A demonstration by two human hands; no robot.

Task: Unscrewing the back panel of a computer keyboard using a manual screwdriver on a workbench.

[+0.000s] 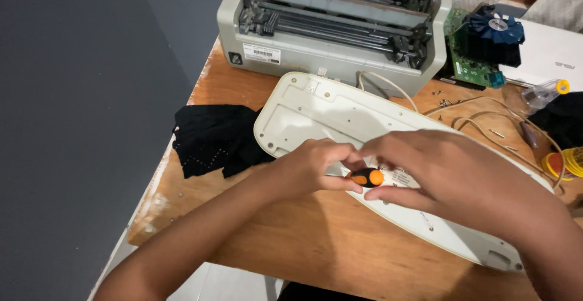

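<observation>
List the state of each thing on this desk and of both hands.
Keyboard: upside down, back panel on.
Screwdriver: gripped by both hands.
Left hand: closed on screwdriver.
Right hand: closed on screwdriver.
Printer: cover off, mechanism exposed.
Circuit board: bare, fan on top.
Black cloth: crumpled.

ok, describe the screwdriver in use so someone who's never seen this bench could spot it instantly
Start at the wooden table, below the grey printer, where a cream keyboard lies face down. Over its middle, the left hand and right hand meet around a stubby screwdriver. Its handle is black with an orange end, unlike the yellow-handled tools at the table's right edge.
</observation>
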